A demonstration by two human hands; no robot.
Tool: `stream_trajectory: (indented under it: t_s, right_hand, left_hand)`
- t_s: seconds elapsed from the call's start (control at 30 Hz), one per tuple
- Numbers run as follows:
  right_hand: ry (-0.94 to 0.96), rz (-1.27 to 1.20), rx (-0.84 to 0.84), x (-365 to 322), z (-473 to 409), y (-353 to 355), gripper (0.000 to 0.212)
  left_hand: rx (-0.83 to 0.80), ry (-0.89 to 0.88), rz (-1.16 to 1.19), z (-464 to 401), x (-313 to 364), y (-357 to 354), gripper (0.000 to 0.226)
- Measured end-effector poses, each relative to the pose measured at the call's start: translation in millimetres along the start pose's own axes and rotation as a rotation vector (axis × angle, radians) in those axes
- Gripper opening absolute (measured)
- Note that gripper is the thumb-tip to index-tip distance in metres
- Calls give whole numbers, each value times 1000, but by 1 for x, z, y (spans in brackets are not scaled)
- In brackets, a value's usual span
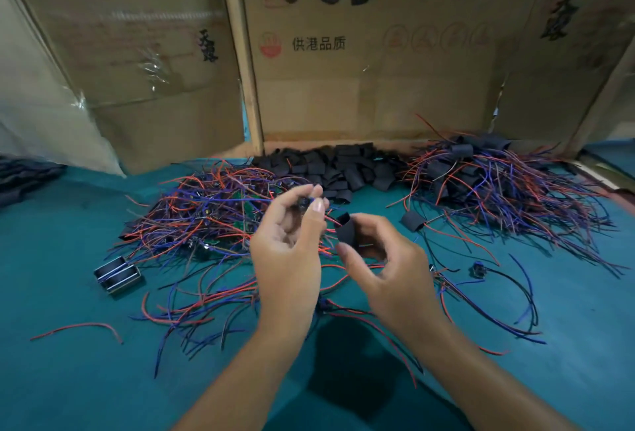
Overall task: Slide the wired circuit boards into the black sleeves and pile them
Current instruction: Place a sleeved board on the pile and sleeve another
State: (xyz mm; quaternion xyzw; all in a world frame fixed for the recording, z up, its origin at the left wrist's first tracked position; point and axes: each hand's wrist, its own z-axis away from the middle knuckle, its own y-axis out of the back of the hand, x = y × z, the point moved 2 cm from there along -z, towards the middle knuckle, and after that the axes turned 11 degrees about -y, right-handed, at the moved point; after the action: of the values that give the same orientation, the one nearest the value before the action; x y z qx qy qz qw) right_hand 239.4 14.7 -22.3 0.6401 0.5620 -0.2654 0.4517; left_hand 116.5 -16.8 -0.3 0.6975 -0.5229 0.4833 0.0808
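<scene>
The left hand (288, 241) pinches a small wired board (304, 202) at its fingertips. Just right of it, the right hand (388, 269) grips a black sleeve (345, 229), fingers curled round it.

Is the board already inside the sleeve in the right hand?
Not yet. The right hand pinches an empty sleeve, while the left hand holds the board apart from it.

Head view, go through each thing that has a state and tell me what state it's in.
Left hand: raised, fingertips pinching a small wired part.
Right hand: raised, holding a black sleeve, empty.
Bare boards: tangled heap, unsleeved.
Empty sleeves: loose heap.
Sleeved boards: piled at right.
</scene>
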Motion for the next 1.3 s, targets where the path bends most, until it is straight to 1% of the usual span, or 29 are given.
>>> stream_trajectory:
  t_s: [0.07, 0.13, 0.3, 0.47, 0.53, 0.67, 0.83, 0.97, 1.03, 1.13, 1.3]
  right_hand:
    - [43, 42, 49, 0, -5, 8, 31]
    - [94, 118, 69, 0, -9, 14, 33]
    - [229, 275, 69, 0, -12, 19, 36]
    - [297, 331, 66, -1, -13, 22, 36]
    - [303, 333, 51, -1, -12, 21, 37]
    - [301, 328, 18, -3, -10, 19, 38]
    - [293, 335, 73, -5, -10, 20, 38]
    - [312, 362, 72, -7, -10, 21, 40]
    - [320, 377, 74, -6, -11, 22, 37]
    - [325, 379, 85, -5, -12, 22, 37]
    - [360, 419, 11, -4, -13, 23, 37]
  left_hand:
    - [-78, -3, -67, 3, -1, -1, 21]
    - [-129, -8, -114, 4, -2, -3, 25]
    - [-241, -32, -198, 7, -4, -2, 19]
    - [-239, -27, -184, 3, -8, 1, 10]
    - [-220, 6, -140, 3, -9, 1, 11]
    - [-253, 63, -27, 4, -10, -3, 8]
    - [-228, 83, -14, 3, -10, -3, 12]
    - [-252, 51, -81, 0, -10, 1, 17]
    - [-275, 8, -149, -4, -11, 5, 13]
    - [-349, -84, -243, -11, -11, 10, 8]
    - [-426, -116, -283, -15, -9, 13, 6]
